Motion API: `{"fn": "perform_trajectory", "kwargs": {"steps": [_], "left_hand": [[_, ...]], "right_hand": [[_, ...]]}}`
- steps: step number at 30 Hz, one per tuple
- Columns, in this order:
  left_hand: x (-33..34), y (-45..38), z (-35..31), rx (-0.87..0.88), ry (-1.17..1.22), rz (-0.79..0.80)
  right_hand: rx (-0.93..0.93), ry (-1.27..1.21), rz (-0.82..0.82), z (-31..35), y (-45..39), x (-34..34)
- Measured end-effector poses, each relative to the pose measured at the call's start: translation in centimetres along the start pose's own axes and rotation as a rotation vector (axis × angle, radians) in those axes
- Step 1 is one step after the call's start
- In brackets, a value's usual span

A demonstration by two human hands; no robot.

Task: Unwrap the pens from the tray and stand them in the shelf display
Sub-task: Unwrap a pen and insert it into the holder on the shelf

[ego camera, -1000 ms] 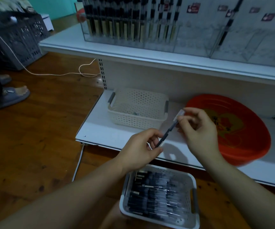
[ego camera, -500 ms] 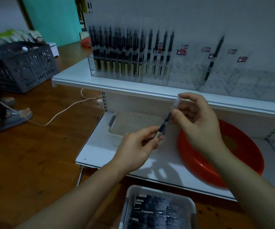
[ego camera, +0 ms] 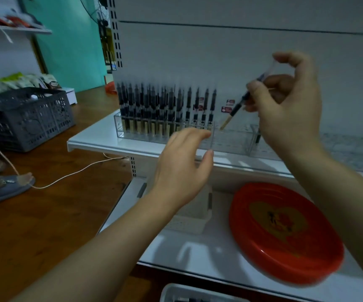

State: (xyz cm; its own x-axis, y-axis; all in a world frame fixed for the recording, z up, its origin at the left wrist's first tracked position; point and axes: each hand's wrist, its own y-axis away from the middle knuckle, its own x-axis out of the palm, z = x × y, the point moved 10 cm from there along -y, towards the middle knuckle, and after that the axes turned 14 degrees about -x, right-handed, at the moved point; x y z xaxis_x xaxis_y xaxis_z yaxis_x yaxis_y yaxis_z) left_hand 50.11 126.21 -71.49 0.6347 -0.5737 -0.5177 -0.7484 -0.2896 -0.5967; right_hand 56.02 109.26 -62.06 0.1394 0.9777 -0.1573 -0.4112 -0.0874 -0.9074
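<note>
My right hand [ego camera: 289, 110] pinches a black pen [ego camera: 240, 103], tilted with its tan tip pointing down-left just above the clear acrylic shelf display [ego camera: 230, 140]. A clear wrapper end sticks up by the fingers. Several black pens [ego camera: 165, 107] stand upright in the display's left part. My left hand [ego camera: 182, 164] hovers with relaxed fingers in front of the display, holding nothing. The white tray of wrapped pens [ego camera: 176, 290] shows only its rim at the bottom edge.
A red oval plate [ego camera: 285, 236] lies on the lower white shelf [ego camera: 198, 253], beside a white perforated basket [ego camera: 193, 221] partly hidden by my left arm. A grey crate [ego camera: 28, 118] and a thin cable [ego camera: 71, 173] are on the wooden floor at left.
My view rose toward the upper shelf. My left hand let go of the pen and opened. My right hand carried the pen up and right, over the display.
</note>
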Motion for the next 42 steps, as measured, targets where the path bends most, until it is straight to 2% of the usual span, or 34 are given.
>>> {"fn": "perform_trajectory", "kwargs": {"steps": [4, 12, 22, 28, 36, 42], "left_hand": [[-0.1, -1.5, 0.5, -0.065, -0.118, -0.036], [-1.2, -2.1, 3.3, -0.179, -0.156, -0.155], [-1.7, -2.8, 4.0, -0.167, -0.172, -0.174], [-1.6, -2.8, 4.2, -0.161, -0.177, -0.164], [-1.7, -2.9, 4.4, -0.151, -0.184, -0.162], [-1.7, -2.8, 4.1, -0.144, -0.184, -0.164]], "right_hand": [[0.024, 0.017, -0.001, -0.9, -2.1, 1.2], [-0.031, 0.098, 0.119, -0.6, -3.1, 7.2], [-0.026, 0.129, 0.179, -0.5, -4.2, 8.9], [-0.083, 0.25, 0.369, -0.7, -3.0, 10.8], [-0.183, 0.323, 0.477, 0.1, -2.8, 12.7], [-0.072, 0.356, 0.487, -0.9, -2.4, 13.4]]}}
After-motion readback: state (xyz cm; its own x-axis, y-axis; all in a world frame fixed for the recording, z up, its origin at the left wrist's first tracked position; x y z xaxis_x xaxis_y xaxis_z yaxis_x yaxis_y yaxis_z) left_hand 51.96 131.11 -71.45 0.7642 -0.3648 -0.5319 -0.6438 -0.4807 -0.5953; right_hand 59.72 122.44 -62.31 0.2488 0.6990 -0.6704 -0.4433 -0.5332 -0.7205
